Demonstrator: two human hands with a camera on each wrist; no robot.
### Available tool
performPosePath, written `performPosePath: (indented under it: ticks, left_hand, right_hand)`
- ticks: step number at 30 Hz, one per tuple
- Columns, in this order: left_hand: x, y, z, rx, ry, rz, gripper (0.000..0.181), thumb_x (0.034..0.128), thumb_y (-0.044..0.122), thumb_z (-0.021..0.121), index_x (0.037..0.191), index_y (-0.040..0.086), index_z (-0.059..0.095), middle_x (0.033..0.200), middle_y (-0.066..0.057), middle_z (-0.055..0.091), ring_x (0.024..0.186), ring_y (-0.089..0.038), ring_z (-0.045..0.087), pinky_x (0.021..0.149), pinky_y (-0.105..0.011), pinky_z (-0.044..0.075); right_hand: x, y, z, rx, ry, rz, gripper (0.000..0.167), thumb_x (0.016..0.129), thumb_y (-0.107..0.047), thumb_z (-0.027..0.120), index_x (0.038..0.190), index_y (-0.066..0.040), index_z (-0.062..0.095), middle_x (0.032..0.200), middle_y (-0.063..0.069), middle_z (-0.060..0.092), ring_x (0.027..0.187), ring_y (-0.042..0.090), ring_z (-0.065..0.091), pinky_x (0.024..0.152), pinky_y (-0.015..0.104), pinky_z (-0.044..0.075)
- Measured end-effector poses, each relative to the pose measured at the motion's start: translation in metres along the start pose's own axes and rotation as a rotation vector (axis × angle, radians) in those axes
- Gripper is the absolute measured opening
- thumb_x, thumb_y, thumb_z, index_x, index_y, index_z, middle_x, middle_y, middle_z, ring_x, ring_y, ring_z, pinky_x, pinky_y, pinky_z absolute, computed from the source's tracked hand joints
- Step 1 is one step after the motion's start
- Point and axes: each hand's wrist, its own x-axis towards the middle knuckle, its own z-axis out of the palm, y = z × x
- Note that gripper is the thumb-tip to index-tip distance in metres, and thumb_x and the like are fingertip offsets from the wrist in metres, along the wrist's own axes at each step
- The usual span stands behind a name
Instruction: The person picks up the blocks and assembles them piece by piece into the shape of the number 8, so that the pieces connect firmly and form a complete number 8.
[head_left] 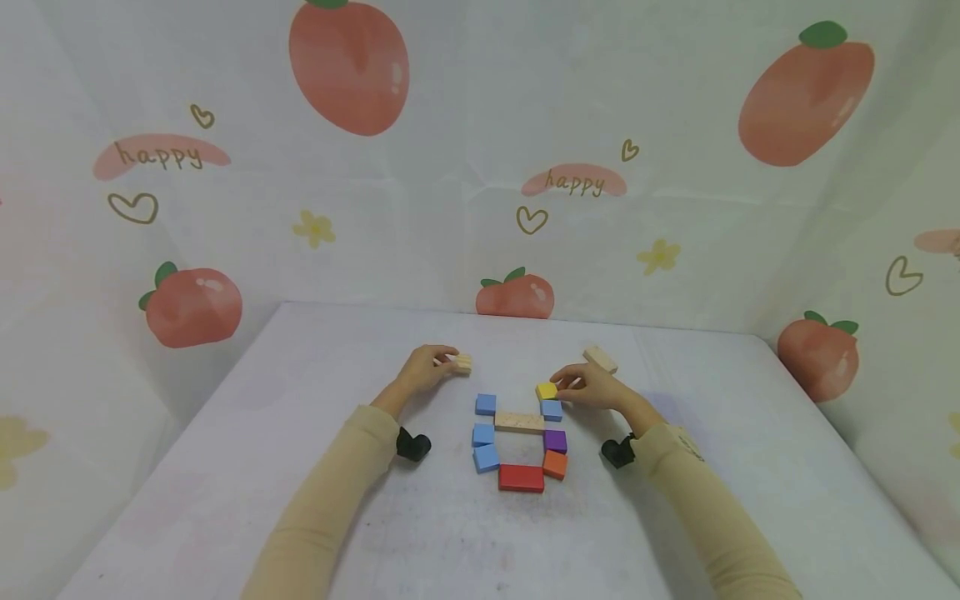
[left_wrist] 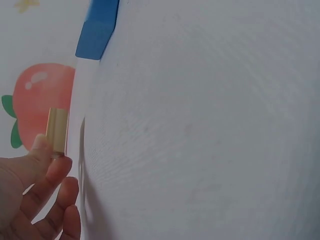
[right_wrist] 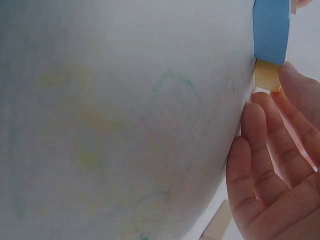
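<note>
Between thumb and fingertip, my left hand [head_left: 426, 370] pinches a small plain wooden block [left_wrist: 58, 131] with grooved sides. Across from it, my right hand [head_left: 592, 387] pinches a yellow block [head_left: 547, 392] by its side, just behind a blue block [head_left: 551, 410]. In the right wrist view, the thumb and index finger meet the yellow block [right_wrist: 268, 76], while the other fingers extend along the table. A longer wooden block [head_left: 520, 422] lies crosswise between two columns of coloured blocks.
Several blue blocks [head_left: 483, 435] form the left column. The right one includes a purple block [head_left: 555, 441] and an orange block [head_left: 555, 464]. A red block [head_left: 521, 478] lies at the near end. Behind my right hand is another wooden block [head_left: 601, 359]. A printed cloth [head_left: 427, 250] hangs behind.
</note>
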Motion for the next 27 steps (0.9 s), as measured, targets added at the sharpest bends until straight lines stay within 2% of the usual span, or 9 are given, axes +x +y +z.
performPosePath:
  ticks: [4,10,27]
  left_hand:
    - [-0.0008,0.0019,0.0012,-0.001,-0.036,-0.008,0.032,0.0906,0.015,0.059,0.120,0.003,0.061,0.106,-0.017,0.065,0.100,-0.029,0.059,0.086,-0.040,0.048]
    - [-0.0008,0.0014,0.0056,0.023,-0.070,0.017,0.032,0.0910,0.015,0.059,0.121,0.005,0.061,0.106,-0.015,0.066,0.099,-0.028,0.061,0.084,-0.038,0.049]
    - [-0.0024,0.0064,0.0094,-0.001,-0.085,0.009,0.031,0.0897,0.018,0.061,0.118,0.007,0.063,0.102,-0.013,0.067,0.092,-0.024,0.061,0.083,-0.035,0.050]
  right_hand:
    - [0.0008,0.0017,-0.0003,-0.003,-0.001,-0.017,0.032,0.088,-0.018,0.063,0.117,-0.004,0.060,0.105,0.014,0.064,0.094,0.023,0.061,0.085,0.037,0.052]
    - [0.0011,0.0028,-0.0010,0.003,-0.001,-0.013,0.033,0.088,-0.018,0.064,0.117,-0.004,0.060,0.104,0.014,0.064,0.094,0.022,0.061,0.084,0.037,0.052]
    - [-0.0005,0.0018,-0.0013,0.003,0.001,-0.027,0.032,0.088,-0.018,0.064,0.117,-0.003,0.061,0.104,0.014,0.064,0.093,0.022,0.061,0.084,0.037,0.052]
